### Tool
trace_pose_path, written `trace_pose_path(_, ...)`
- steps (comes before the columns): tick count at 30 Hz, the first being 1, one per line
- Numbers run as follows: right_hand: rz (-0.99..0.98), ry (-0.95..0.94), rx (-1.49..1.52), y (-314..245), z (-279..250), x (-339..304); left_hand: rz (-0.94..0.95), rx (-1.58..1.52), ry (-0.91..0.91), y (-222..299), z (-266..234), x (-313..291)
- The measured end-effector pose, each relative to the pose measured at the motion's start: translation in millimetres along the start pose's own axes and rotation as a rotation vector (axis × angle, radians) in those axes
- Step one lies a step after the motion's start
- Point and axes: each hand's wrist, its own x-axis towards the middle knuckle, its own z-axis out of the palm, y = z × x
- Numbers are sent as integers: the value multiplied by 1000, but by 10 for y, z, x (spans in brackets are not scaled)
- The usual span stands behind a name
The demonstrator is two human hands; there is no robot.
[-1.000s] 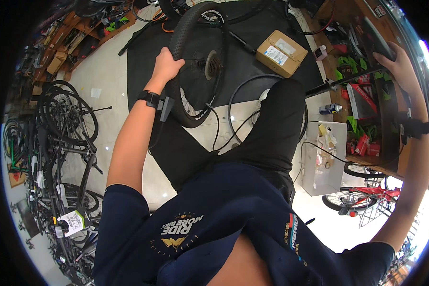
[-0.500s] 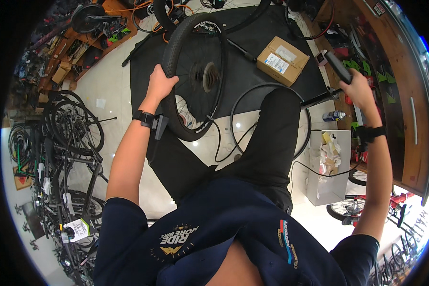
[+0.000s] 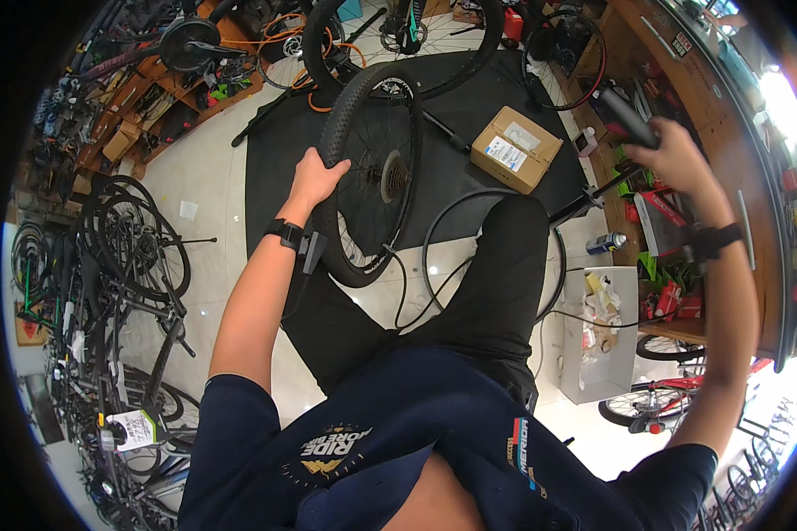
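My left hand [image 3: 317, 180] is closed round the tyre of a bicycle wheel [image 3: 338, 119], which stands upright before my left knee. A black hose [image 3: 400, 265] runs from the lower part of the wheel's rim toward my right leg. Off to the right, my right hand [image 3: 677, 159] is wrapped round the black handle [image 3: 629, 118] of a floor pump. The pump's dark barrel [image 3: 580, 209] lies slanted beside my right knee, partly hidden by the leg. A loose bicycle tyre [image 3: 427, 237] rests on the floor behind that leg.
A cardboard box [image 3: 516, 149] sits on the black mat [image 3: 279, 177]. A spray can [image 3: 606, 242] and a white bin [image 3: 599, 372] with scraps stand at the right, beside a wooden cabinet [image 3: 742, 257]. Several bicycles [image 3: 142, 239] line the left; another wheel [image 3: 407, 44] is ahead.
My right hand has moved slightly outward with the pump handle. The view has shifted, so the wheel and mat appear lower. My left hand keeps its grip on the tyre.
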Motion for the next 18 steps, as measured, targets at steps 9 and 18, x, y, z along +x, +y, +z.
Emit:
trace_pose_path(9,54,-54,48,294,194,-90,-71,-304,-104,71,-94,72)
trace_pose_path(18,247,-35,59,301,1211,-256,-192,-742,-363,-21,-117,68)
